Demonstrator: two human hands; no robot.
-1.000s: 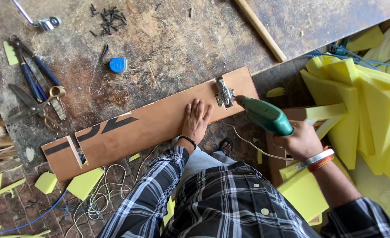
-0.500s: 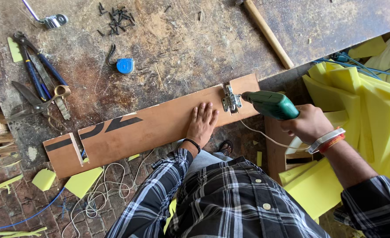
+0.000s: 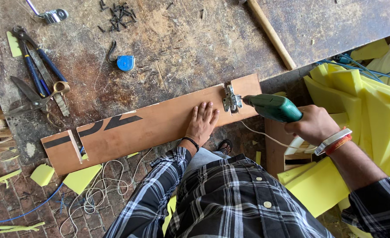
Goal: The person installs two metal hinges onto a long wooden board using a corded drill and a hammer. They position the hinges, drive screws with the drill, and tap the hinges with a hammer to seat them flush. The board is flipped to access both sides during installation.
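Worn and stained, a wooden desk (image 3: 182, 39) fills the upper part of the view, with a brick floor (image 3: 23, 207) below it. Along the desk's near edge lies a long brown board (image 3: 151, 125) with black stripes near its left end. A metal hinge (image 3: 231, 99) sits on the board close to its right end. The person's left hand (image 3: 201, 123) lies flat on the board, fingers spread, just left of the hinge, holding nothing. The right hand (image 3: 314, 125) is wrapped around the handle of a green drill (image 3: 272, 107), whose tip touches the hinge from the right; a white cord runs down from the drill. The right wrist wears white and orange bands, the left a dark one, and both arms are in a black and white plaid shirt. On the desk, well apart from the hands, lie blue-handled pliers (image 3: 34, 59), scissors (image 3: 32, 94), a small blue tape measure (image 3: 125, 63), a heap of dark screws (image 3: 118, 11) and a wooden handle (image 3: 272, 33) lying aslant. Yellow foam (image 3: 371, 101) is piled at the right, with smaller foam scraps (image 3: 82, 178) and loose white string (image 3: 102, 194) on the floor.
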